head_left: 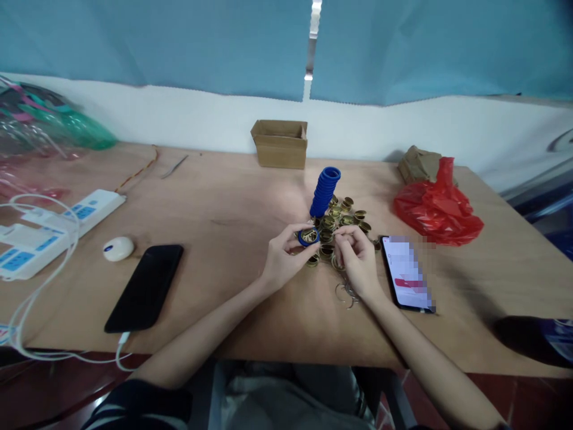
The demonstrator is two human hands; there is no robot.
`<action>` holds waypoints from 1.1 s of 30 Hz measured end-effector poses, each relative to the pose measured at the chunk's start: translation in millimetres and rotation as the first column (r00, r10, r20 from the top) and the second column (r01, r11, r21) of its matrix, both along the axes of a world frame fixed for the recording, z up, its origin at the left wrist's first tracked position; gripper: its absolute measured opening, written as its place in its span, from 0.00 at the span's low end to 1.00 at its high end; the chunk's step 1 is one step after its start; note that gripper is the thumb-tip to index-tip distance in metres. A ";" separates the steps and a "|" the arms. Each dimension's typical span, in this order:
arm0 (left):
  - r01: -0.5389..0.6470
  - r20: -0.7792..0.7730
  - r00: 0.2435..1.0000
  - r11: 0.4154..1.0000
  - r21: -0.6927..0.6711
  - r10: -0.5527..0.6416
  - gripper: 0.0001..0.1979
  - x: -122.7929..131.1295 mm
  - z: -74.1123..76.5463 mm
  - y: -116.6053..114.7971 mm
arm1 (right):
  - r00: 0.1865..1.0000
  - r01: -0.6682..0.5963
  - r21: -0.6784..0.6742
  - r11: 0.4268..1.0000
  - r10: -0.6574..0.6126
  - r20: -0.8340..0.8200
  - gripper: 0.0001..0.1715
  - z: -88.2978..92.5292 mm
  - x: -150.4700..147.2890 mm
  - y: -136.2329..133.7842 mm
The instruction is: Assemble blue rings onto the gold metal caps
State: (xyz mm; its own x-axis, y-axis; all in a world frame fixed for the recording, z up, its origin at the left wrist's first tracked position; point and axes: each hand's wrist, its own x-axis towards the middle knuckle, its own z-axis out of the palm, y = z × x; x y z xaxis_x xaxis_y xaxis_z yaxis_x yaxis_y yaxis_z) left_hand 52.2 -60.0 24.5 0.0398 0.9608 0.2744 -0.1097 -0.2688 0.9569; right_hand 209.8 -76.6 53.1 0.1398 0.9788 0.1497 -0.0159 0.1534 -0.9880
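My left hand (pixel 283 258) pinches a blue ring with a brass insert (pixel 308 237) between thumb and fingers. My right hand (pixel 357 258) is closed beside it, fingertips pinched near the ring; what they hold is too small to name. Both hands hover over a pile of brass caps (pixel 341 218) on the wooden table (pixel 224 209). Behind the pile leans a tall stack of blue rings (pixel 324 191). Several metal key rings (pixel 345 294) lie under my right wrist.
A lit phone (pixel 406 273) lies right of my hands, a dark phone (pixel 145 286) with cable to the left. Power strips (pixel 49 230), a white puck (pixel 118 248), a cardboard box (pixel 280 143), a red plastic bag (pixel 436 209) and clear bags (pixel 40 128) surround them.
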 end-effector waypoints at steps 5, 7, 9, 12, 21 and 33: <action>0.013 -0.001 1.000 1.000 -0.026 -0.013 0.20 -1.3 3.8 -1.3 | 1.000 -0.004 0.009 1.000 0.004 0.007 0.08 -1.8 0.1 -0.4; 0.027 0.011 1.000 0.999 -0.033 -0.027 0.18 -1.4 5.5 -1.5 | 1.000 -0.002 0.007 1.000 0.002 0.015 0.08 -2.8 0.1 -0.3; 0.047 0.039 0.998 0.997 -0.053 -0.045 0.17 -1.4 6.5 -1.4 | 1.000 0.001 0.015 1.000 -0.001 0.024 0.08 -3.6 0.1 -0.3; 0.093 0.085 0.993 0.992 -0.091 -0.085 0.17 -2.3 5.9 -0.7 | 1.000 0.001 0.015 1.000 -0.001 0.030 0.07 -4.0 0.1 -0.2; 0.080 0.073 0.995 0.993 -0.082 -0.074 0.18 -2.1 2.1 -0.5 | 1.000 0.010 0.010 1.000 -0.011 0.004 0.08 -1.2 0.9 0.1; 0.015 -0.006 1.000 0.999 -0.036 -0.015 0.18 -0.8 3.2 -0.2 | 1.000 -0.007 0.026 1.000 0.006 0.020 0.07 -4.3 0.2 -0.6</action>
